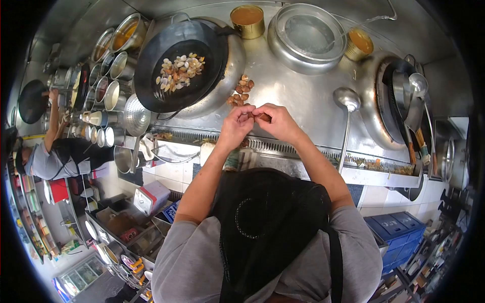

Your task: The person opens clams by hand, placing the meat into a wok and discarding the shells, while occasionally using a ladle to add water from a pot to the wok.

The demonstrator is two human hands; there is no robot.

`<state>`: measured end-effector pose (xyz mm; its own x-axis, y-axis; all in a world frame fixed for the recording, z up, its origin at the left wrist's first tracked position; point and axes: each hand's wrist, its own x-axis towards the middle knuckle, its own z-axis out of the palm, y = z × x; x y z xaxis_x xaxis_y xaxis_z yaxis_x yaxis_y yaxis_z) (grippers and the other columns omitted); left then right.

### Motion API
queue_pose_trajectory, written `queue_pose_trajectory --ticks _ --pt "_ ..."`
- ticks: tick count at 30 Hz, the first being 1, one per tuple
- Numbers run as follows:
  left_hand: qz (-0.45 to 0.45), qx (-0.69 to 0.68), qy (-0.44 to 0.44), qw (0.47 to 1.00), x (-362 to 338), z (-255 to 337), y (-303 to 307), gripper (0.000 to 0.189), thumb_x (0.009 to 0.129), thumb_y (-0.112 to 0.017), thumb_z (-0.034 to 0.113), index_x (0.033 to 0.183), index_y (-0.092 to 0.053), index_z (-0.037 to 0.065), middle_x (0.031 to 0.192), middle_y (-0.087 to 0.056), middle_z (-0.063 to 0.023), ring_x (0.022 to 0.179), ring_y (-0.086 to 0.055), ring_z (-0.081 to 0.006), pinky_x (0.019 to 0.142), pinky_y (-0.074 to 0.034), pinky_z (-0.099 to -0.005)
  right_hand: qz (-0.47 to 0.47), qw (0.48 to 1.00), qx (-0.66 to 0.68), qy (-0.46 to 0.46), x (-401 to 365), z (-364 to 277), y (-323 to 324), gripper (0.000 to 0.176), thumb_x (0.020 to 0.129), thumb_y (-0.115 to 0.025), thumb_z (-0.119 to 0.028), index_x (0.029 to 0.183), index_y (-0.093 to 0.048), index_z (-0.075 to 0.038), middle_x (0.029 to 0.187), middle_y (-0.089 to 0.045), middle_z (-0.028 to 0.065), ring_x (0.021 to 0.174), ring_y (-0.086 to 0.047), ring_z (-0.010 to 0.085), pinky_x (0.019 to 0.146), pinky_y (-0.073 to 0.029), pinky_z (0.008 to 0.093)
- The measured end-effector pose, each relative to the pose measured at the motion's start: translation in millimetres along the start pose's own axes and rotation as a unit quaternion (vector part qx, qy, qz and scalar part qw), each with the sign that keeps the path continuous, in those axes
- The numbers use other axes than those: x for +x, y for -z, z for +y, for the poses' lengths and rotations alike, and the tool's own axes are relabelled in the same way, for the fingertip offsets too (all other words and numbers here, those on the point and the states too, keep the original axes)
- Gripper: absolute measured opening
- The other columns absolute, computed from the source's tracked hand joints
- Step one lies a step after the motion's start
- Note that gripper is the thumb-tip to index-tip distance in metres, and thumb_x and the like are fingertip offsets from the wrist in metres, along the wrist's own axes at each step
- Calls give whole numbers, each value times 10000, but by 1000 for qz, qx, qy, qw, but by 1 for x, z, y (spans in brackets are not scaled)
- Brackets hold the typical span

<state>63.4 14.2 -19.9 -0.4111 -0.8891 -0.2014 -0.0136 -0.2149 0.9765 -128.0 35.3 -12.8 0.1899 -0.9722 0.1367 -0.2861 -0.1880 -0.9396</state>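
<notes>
Two hands [277, 121], several brown pieces [245, 89], two tins [248, 31]

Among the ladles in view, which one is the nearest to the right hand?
The solid ladle alone on the counter, right of the right hand; the pierced ladle is beyond the left hand, and another ladle lies farther right.

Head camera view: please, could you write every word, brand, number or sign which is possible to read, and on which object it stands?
No text can be read with certainty.
Blue crate, lower right: pale letter-like marks, too blurred to quote.
Blue box, lower left: white marks, too small to read.
White-and-red container, beside that box: small marks, unreadable.
</notes>
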Motion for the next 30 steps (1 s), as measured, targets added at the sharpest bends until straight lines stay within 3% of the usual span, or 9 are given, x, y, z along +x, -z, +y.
queue_pose_trajectory --ticks 8,10,17,20,22,24,27,29,30 --pt "-25 14 11 1000 2 2 -8 357 951 -566 -49 1307 -546 -36 1232 -624 -84 1166 -602 -152 1002 -482 -278 17 999 -25 11 -8 1 3 209 825 -678 -46 1024 -693 18 969 -681 176 793 -714 274 728 -565 341" --pt "-18 -4 -18 1000 4 -1 -11 376 923 -556 -84 1296 -536 -40 1229 -616 -103 1133 -618 -154 924 -514 -250 27 999 -29 11 -10 2 2 223 819 -677 -46 1033 -693 15 967 -682 175 790 -713 275 727 -564 344" --pt "-21 -28 -55 998 2 -1 -18 429 926 -525 -107 1343 -512 -5 1281 -586 -110 1173 -598 -167 995 -480 -294 33 998 -33 -29 -9 -1 8 244 809 -667 -49 1042 -696 18 963 -691 175 782 -704 288 735 -562 357" --pt "34 24 -98 994 6 -10 -20 394 914 -498 -116 1289 -553 -10 1213 -620 -125 1175 -605 -187 1001 -474 -313 56 996 -54 -33 -9 -2 6 254 803 -663 -42 1047 -697 19 962 -690 179 786 -702 288 743 -559 354" --pt "27 185 -122 975 9 -11 -18 328 916 -462 -105 1194 -614 -20 1144 -652 -134 1164 -613 -200 974 -488 -314 63 996 -56 -44 -5 4 3 251 823 -661 -49 1061 -690 25 952 -695 165 791 -701 265 746 -560 349" --pt "26 176 -88 980 7 -7 -19 306 915 -454 -99 1151 -631 -20 1135 -637 -138 1077 -635 -195 902 -524 -310 73 994 -59 -56 -4 13 2 248 844 -659 -56 1075 -683 32 942 -700 151 796 -701 242 749 -561 344" --pt "15 131 -34 991 8 -15 -15 295 913 -454 -94 1105 -662 -12 1116 -614 -137 976 -653 -189 837 -559 -298 65 981 126 -134 -11 31 1 250 905 -646 -72 1134 -686 21 924 -703 85 748 -649 161 724 -538 290" --pt "5 95 -15 995 9 -25 -8 299 911 -463 -96 1102 -674 -4 1106 -607 -133 963 -648 -188 845 -558 -290 78 911 308 -264 -17 45 6 287 959 -624 -97 1212 -641 38 1040 -675 89 846 -654 159 808 -563 293" --pt "-12 135 -26 990 8 -25 -5 285 927 -477 -82 1117 -675 -6 1130 -611 -128 1024 -639 -215 883 -539 -317 84 888 369 -263 -20 47 8 333 973 -617 -98 1274 -596 44 1107 -642 112 912 -659 189 856 -582 321"
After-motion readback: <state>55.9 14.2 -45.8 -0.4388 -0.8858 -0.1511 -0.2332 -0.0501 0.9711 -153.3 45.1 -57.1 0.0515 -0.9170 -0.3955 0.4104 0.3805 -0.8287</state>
